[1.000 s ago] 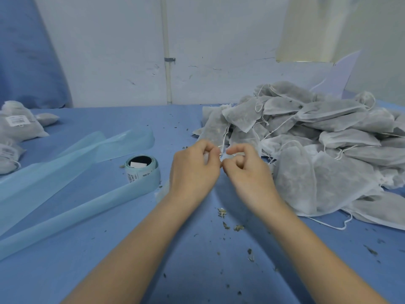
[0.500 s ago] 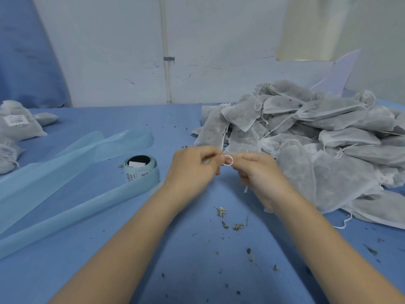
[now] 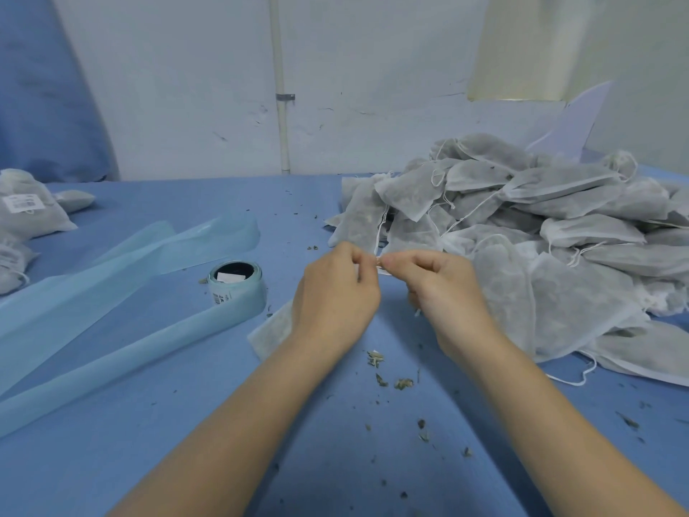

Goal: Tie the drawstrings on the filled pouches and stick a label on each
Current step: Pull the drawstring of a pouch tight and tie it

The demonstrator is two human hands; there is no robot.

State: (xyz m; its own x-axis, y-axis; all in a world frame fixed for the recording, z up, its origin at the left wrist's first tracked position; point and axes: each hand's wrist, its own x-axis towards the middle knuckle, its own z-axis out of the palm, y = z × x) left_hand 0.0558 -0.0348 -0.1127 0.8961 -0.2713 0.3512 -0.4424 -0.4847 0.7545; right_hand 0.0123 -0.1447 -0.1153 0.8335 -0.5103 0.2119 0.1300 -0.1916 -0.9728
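The pouch (image 3: pixel 274 330) I am working on lies flat on the blue table (image 3: pixel 167 423) under my left wrist, only its white corner showing to the left of my forearm. Its drawstring (image 3: pixel 381 269) runs up between my two hands, where I pinch it. My left hand (image 3: pixel 335 296) has fingers curled in, thumb and forefinger nipping the string at its right edge. My right hand (image 3: pixel 445 292) is curled the same way, thumb and forefinger meeting the left ones tip to tip on the string; a short white end pokes out below its palm.

Just right of my hands rises the heap of filled pouches (image 3: pixel 540 236), loose drawstrings trailing over them. To my left stands the label roll (image 3: pixel 235 283) on pale blue backing, with small dark print on its side too fine to read; its spent backing strip (image 3: pixel 93 304) trails across the table. At the far left lie finished pouches (image 3: pixel 26 210), one bearing a white label (image 3: pixel 23 202) whose print is illegible. Dried herb crumbs (image 3: pixel 387 375) scatter near my forearms.
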